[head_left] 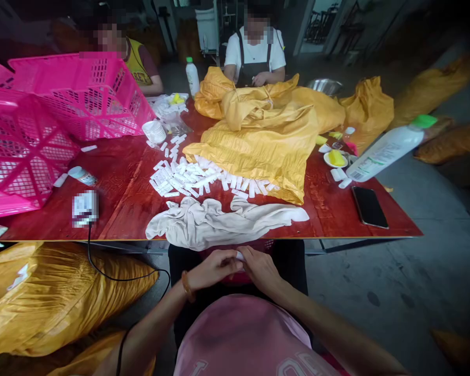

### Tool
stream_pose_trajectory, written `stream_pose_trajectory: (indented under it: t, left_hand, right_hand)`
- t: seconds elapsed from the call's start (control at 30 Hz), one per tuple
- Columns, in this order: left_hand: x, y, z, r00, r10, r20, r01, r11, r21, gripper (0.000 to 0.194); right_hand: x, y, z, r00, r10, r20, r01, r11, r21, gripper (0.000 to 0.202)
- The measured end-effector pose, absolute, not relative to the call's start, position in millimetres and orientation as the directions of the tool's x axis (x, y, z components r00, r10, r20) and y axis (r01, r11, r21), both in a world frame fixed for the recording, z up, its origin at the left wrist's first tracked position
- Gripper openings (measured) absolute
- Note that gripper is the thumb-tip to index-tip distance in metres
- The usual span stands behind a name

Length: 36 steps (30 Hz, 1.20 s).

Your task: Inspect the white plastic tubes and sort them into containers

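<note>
My left hand (215, 267) and my right hand (260, 267) meet over my lap, just below the table's front edge. Between their fingertips they pinch a small white piece (240, 256), of which only a bit shows; its kind is unclear. Just ahead of them a crumpled greyish-white cloth (219, 222) lies along the edge. Behind the cloth spreads a pile of small white oblong pieces (180, 176), reaching up to the mouth of a yellow woven sack (258, 151) that lies on the table.
Pink plastic baskets (82, 96) crowd the left of the red table (117, 209). A phone (370, 207) and a white bottle with a green cap (387, 149) are at the right. Full yellow sacks (74, 292) lie at lower left. Two people sit across the table.
</note>
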<state>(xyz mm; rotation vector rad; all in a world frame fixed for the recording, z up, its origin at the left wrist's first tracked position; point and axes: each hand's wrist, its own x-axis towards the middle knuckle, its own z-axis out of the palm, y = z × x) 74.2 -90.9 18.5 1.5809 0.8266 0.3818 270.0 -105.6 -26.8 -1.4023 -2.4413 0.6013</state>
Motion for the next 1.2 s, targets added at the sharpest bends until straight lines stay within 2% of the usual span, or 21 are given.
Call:
stream_pose_trajectory:
  t: [0.07, 0.1, 0.13, 0.17, 0.2, 0.3, 0.37, 0.4, 0.43, 0.5, 0.53, 0.6, 0.67, 0.73, 0.8, 0.87, 0.93, 1.0, 1.1, 1.2]
  left_hand:
    - [44.4, -55.6, 18.0, 0.710, 0.671, -0.216, 0.377, -0.103, 0.920, 0.037]
    - [25.5, -34.7, 17.9, 0.637, 0.749, -0.184, 0.461, -0.178, 0.869, 0.035]
    - [4.9, -13.1, 17.3, 0.450, 0.889, -0.081, 0.599, -0.233, 0.766, 0.032]
    - [-16.2, 8.4, 16.1, 0.227, 0.973, 0.039, 0.767, -0.204, 0.609, 0.030]
    - [-36.7, 28.8, 13.8, 0.103, 0.990, 0.102, 0.827, -0.142, 0.545, 0.030]
    - [-84.6, 76.1, 0.5, -0.032, 0.987, 0.159, 0.885, -0.046, 0.464, 0.029]
    - [-100.5, 93.7, -10.8, -0.035, 0.987, 0.157, 0.896, -0.038, 0.442, 0.023]
    - [-103.8, 98.3, -15.6, -0.025, 0.987, 0.156, 0.898, -0.046, 0.437, 0.019]
    - [-104.6, 100.3, -19.0, -0.012, 0.987, 0.159, 0.899, -0.059, 0.434, 0.017]
    - [-100.7, 96.3, -20.6, 0.007, 0.982, 0.187, 0.898, -0.088, 0.432, 0.016]
    - [-96.8, 90.6, -18.8, 0.009, 0.978, 0.208, 0.897, -0.100, 0.431, 0.018]
    - [-86.9, 72.2, -11.1, 0.008, 0.967, 0.253, 0.896, -0.120, 0.428, 0.024]
    - [-75.5, 47.4, -0.4, 0.002, 0.956, 0.293, 0.859, -0.152, 0.489, 0.028]
    - [-63.0, 20.0, 11.4, -0.020, 0.946, 0.324, 0.773, -0.192, 0.605, 0.030]
    - [-49.4, -6.1, 23.2, -0.046, 0.944, 0.326, 0.666, -0.214, 0.714, 0.030]
    - [-33.9, -28.4, 34.3, -0.030, 0.967, 0.254, 0.563, -0.194, 0.804, 0.030]
    - [-15.5, -46.3, 43.9, 0.013, 0.987, 0.157, 0.458, -0.146, 0.877, 0.030]
    - [5.7, -60.7, 51.2, 0.016, 0.991, 0.133, 0.433, -0.126, 0.893, 0.031]
    - [37.8, -78.6, 57.3, -0.013, 0.970, 0.242, 0.510, -0.201, 0.836, 0.030]
    - [60.3, -92.1, 57.6, 0.081, 0.922, 0.378, 0.543, -0.359, 0.759, 0.023]
  right_hand:
    - [268.2, -104.7, -36.5, -0.506, 0.863, -0.007, 0.765, 0.445, -0.465, 0.023]
    - [269.1, -103.3, -40.8, -0.500, 0.866, -0.020, 0.779, 0.439, -0.447, 0.026]
    - [271.5, -101.3, -44.6, -0.489, 0.872, -0.035, 0.799, 0.431, -0.420, 0.029]
    - [275.4, -98.5, -47.4, -0.482, 0.875, -0.055, 0.815, 0.424, -0.394, 0.031]
    - [280.5, -94.9, -48.5, -0.489, 0.868, -0.081, 0.820, 0.426, -0.381, 0.033]
    - [297.1, -75.0, -38.2, -0.572, 0.807, -0.150, 0.753, 0.444, -0.486, 0.028]
    - [302.0, -50.4, -21.4, -0.587, 0.804, -0.095, 0.691, 0.437, -0.576, 0.019]
    - [301.2, -34.2, -12.4, -0.562, 0.827, -0.040, 0.686, 0.438, -0.582, 0.020]
    - [298.1, -16.1, -4.7, -0.508, 0.861, 0.034, 0.712, 0.442, -0.546, 0.022]
    - [286.5, 22.1, 4.2, -0.393, 0.912, 0.116, 0.843, 0.407, -0.352, 0.024]
    - [278.8, 39.9, 5.1, -0.356, 0.927, 0.118, 0.895, 0.375, -0.243, 0.025]
    - [262.7, 67.7, 2.1, -0.326, 0.940, 0.102, 0.934, 0.337, -0.120, 0.025]
    - [250.8, 82.5, -1.9, -0.340, 0.936, 0.091, 0.931, 0.349, -0.108, 0.024]
    - [247.6, 83.9, -2.1, -0.366, 0.924, 0.109, 0.919, 0.378, -0.117, 0.024]
    - [253.3, 73.3, 2.8, -0.378, 0.911, 0.166, 0.892, 0.406, -0.197, 0.024]
    - [263.3, 51.2, 10.5, -0.375, 0.908, 0.186, 0.800, 0.418, -0.430, 0.026]
    - [271.2, 20.5, 17.7, -0.401, 0.907, 0.130, 0.597, 0.366, -0.714, 0.025]
    - [273.4, -12.7, 22.9, -0.453, 0.888, 0.081, 0.396, 0.281, -0.874, 0.020]
    - [269.8, -51.7, 29.1, -0.482, 0.871, 0.089, 0.216, 0.217, -0.952, 0.016]
    - [269.3, -70.9, 35.2, -0.512, 0.856, 0.070, 0.167, 0.179, -0.970, 0.021]
